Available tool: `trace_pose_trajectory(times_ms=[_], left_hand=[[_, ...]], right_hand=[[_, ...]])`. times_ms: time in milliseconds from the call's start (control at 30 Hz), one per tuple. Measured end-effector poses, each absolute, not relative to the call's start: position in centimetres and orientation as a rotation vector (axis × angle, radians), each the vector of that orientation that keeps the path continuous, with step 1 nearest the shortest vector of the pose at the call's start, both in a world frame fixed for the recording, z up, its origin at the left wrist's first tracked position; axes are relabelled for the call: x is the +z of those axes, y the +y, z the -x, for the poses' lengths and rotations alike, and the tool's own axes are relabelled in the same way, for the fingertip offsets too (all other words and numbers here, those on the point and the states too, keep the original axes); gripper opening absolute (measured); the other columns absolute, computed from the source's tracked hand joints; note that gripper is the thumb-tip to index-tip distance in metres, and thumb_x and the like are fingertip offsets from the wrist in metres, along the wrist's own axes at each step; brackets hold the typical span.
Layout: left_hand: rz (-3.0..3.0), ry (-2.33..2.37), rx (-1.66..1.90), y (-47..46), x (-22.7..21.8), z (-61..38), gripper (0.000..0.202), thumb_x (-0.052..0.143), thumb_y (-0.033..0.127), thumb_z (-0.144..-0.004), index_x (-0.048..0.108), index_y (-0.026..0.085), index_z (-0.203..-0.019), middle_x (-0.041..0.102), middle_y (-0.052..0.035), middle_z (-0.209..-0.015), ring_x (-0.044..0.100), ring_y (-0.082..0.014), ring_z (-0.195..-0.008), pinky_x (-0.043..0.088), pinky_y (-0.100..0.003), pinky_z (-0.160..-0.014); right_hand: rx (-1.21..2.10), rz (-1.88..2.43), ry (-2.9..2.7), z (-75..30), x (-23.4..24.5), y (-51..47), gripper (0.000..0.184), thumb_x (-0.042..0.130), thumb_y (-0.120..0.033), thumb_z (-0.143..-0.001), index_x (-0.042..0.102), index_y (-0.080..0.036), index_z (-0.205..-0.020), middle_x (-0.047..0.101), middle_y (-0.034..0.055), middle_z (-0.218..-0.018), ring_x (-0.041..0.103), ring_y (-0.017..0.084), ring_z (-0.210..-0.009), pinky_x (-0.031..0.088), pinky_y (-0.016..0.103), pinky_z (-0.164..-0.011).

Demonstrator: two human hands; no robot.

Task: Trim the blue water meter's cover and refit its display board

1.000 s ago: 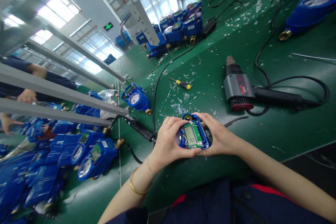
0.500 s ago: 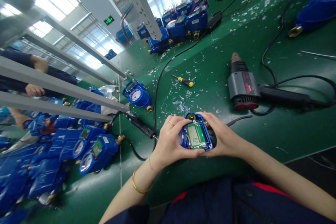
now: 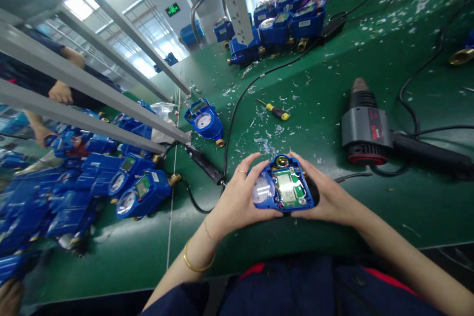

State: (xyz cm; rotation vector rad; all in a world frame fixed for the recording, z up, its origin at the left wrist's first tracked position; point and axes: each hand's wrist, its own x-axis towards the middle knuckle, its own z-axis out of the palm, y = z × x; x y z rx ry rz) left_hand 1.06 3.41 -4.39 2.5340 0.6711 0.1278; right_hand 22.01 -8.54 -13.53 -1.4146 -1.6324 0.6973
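Between my two hands, close to my body, is a blue water meter (image 3: 272,202) with its cover off. A green circuit board with a grey display (image 3: 288,189) shows inside it, beside a round clear dial (image 3: 263,189). My left hand (image 3: 237,197) grips the dial end, fingers curled over its far edge and thumb along the near edge. My right hand (image 3: 328,195) wraps the circuit-board end, its thumb at the near edge. The underside of the meter is hidden. Beyond it, a yellow-and-black screwdriver (image 3: 276,110) lies among white scraps.
A heat gun (image 3: 366,131) lies at right with its cable. A single open meter (image 3: 205,121) and a black-handled tool (image 3: 204,164) lie left of centre. Many blue meters (image 3: 144,192) crowd the left, near a co-worker's hand (image 3: 61,93). A power strip (image 3: 237,5) stands behind.
My left thumb and fingers have drawn back from the circuit board towards the dial end, so more of the board and dial shows. The camera view has shifted left.
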Motion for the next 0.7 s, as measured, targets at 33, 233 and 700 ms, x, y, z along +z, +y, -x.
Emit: trace_pose_trajectory(times_ms=[33,233,700], left_hand=[[-2.495,0.691,0.114,3.4,-4.6,-0.8,0.101,0.084,0.055,-0.065,0.032,0.023,-0.146,0.040,-0.0162,-0.149,0.039,-0.0332,-0.138,0.037,-0.052,-0.114],[-2.413,0.882,0.152,2.6,-5.2,-0.9,0.094,0.079,0.055,-0.071,0.036,0.018,-0.146,0.053,-0.0132,-0.135,0.051,-0.0304,-0.124,0.043,-0.049,-0.109],[-2.368,1.008,0.154,2.7,-5.3,-1.5,0.093,0.074,0.061,-0.073,0.038,0.015,-0.146,0.054,-0.0172,-0.133,0.055,-0.0346,-0.121,0.045,-0.051,-0.105]], right_hand=[[0.706,1.423,-1.627,-22.1,-13.5,-8.5,0.113,0.080,-0.049,-0.072,0.013,-0.020,-0.158,0.029,0.0162,-0.158,0.033,0.032,-0.144,0.038,0.048,-0.114],[0.622,1.462,-1.571,-22.2,-13.7,-8.3,0.082,0.073,-0.048,-0.081,0.040,-0.019,-0.150,0.046,0.0138,-0.149,0.042,0.030,-0.138,0.034,0.050,-0.116],[0.408,1.633,-1.358,-21.2,-13.1,-9.1,0.035,0.068,-0.048,-0.084,0.073,-0.022,-0.107,0.073,0.0081,-0.110,0.068,0.027,-0.101,0.056,0.044,-0.093]])
